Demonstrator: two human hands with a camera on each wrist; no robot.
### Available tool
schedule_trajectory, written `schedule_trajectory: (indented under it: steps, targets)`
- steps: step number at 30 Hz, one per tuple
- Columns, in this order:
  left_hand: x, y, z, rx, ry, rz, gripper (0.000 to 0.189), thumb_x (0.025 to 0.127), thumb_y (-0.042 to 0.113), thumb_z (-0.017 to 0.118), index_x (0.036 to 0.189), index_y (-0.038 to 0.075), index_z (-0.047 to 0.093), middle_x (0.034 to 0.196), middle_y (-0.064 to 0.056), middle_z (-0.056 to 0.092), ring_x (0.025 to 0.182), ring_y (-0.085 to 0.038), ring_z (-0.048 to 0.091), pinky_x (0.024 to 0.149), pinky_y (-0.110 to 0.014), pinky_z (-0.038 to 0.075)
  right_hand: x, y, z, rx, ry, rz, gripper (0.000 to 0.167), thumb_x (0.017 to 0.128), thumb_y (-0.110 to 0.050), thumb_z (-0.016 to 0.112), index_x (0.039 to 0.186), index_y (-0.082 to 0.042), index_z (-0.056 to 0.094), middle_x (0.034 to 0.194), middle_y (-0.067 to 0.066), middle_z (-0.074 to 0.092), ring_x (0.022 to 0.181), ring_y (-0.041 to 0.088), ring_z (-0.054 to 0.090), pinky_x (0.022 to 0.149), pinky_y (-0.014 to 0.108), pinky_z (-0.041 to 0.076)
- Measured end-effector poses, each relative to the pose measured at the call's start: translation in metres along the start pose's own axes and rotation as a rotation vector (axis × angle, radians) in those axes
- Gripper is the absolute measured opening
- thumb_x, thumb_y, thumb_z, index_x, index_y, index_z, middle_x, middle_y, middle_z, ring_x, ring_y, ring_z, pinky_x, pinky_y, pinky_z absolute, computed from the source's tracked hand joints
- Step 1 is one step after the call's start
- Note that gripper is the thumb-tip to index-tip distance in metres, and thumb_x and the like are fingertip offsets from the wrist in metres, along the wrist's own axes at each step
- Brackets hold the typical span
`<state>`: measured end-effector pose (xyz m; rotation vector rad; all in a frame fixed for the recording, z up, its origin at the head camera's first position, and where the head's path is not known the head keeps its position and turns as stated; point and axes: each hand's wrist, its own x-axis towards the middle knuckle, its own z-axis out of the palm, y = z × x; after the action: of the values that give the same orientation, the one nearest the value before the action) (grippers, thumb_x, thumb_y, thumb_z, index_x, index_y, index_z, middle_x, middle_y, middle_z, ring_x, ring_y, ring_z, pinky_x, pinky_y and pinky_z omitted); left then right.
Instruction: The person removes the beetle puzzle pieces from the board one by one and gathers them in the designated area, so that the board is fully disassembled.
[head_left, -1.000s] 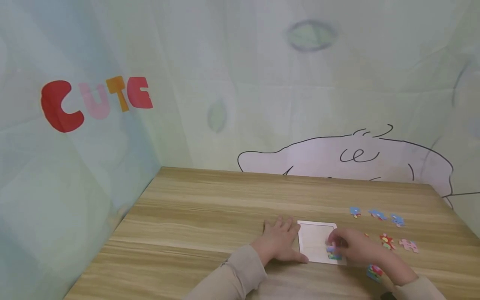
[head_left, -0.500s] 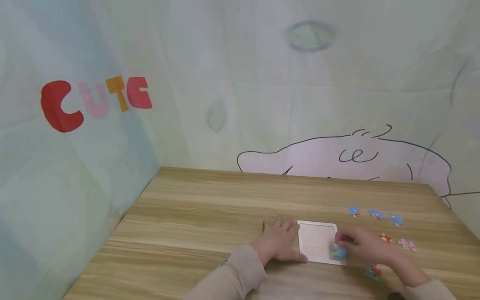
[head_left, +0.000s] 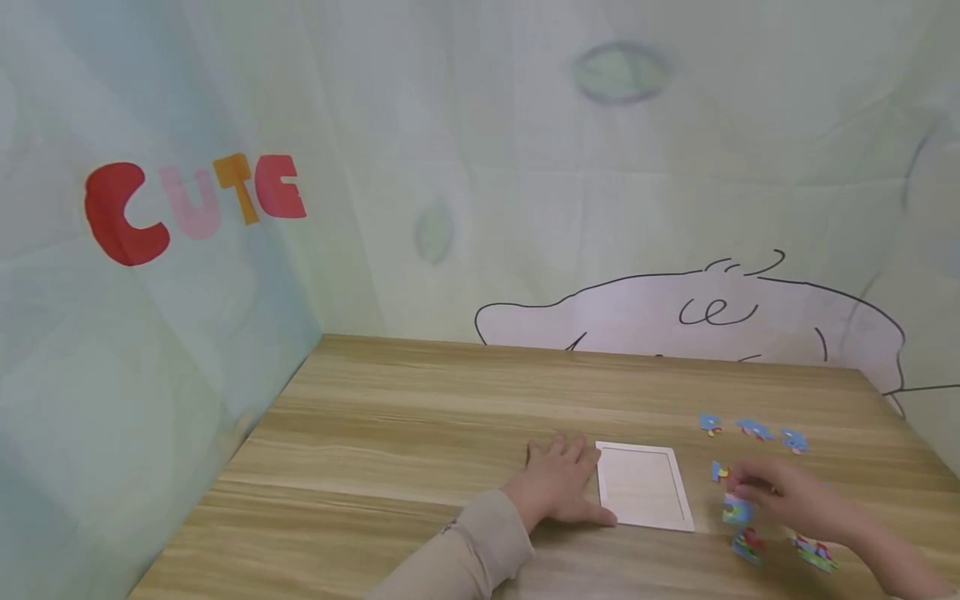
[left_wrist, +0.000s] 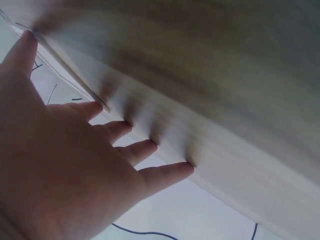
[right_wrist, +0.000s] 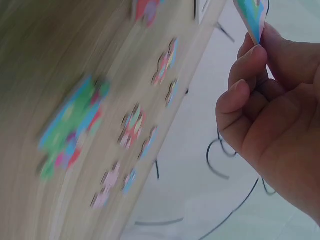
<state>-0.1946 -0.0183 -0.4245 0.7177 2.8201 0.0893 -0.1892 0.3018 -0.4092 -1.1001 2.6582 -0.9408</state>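
My left hand (head_left: 558, 482) lies with spread fingers on the table, its thumb and some fingertips touching the left edge of a white-rimmed puzzle tray (head_left: 645, 487). No puzzle piece shows in the tray. In the left wrist view the fingers (left_wrist: 167, 174) are straight, tips down on the wood. To the right of the tray, my right hand (head_left: 795, 500) pinches a blue and green puzzle piece (head_left: 737, 509) between thumb and fingers. The right wrist view has that same puzzle piece (right_wrist: 253, 20) at its top edge, raised off the table.
Loose puzzle pieces lie right of the tray: a blue row (head_left: 754, 429) at the back, a blue and red piece (head_left: 718, 472) beside the right hand, a red and green piece (head_left: 747, 544) and another (head_left: 814, 552) in front. The wooden table (head_left: 420, 417) meets a fabric backdrop.
My right hand has moved right, from over the tray's right side to above the loose pieces, carrying the puzzle piece along. The left hand stays in place.
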Motion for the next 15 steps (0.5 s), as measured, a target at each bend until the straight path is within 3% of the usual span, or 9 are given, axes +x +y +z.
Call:
schedule_trajectory:
  steps: [3, 10, 15]
  targets:
    - [0.000, 0.000, 0.000, -0.003, 0.003, -0.003, 0.092, 0.079, 0.075, 0.054, 0.151, 0.022, 0.033, 0.159, -0.002, 0.025, 0.145, -0.034, 0.023, 0.106, -0.066, 0.026, -0.010, 0.007, -0.006, -0.010, 0.019, -0.012, 0.017, 0.091, 0.006, 0.057, 0.090, -0.011, 0.060, 0.087, -0.014, 0.058, 0.083, -0.007, 0.054, 0.063, 0.021, 0.049]
    - [0.001, -0.001, 0.001, 0.006, 0.006, -0.005, 0.093, 0.078, 0.077, 0.054, 0.151, 0.023, 0.032, 0.158, -0.001, 0.026, 0.144, -0.034, 0.023, 0.106, -0.066, 0.027, -0.035, 0.020, -0.020, -0.045, -0.025, 0.124, 0.010, 0.092, 0.001, 0.058, 0.088, -0.008, 0.061, 0.085, -0.017, 0.057, 0.080, -0.010, 0.052, 0.061, 0.020, 0.049]
    - [0.003, -0.002, 0.003, 0.012, 0.004, -0.003, 0.094, 0.078, 0.078, 0.053, 0.151, 0.023, 0.032, 0.158, -0.001, 0.025, 0.144, -0.034, 0.023, 0.106, -0.066, 0.027, -0.049, 0.033, -0.023, -0.063, 0.011, 0.082, 0.015, 0.090, 0.005, 0.059, 0.085, -0.009, 0.062, 0.083, -0.021, 0.056, 0.077, -0.011, 0.049, 0.058, 0.019, 0.046]
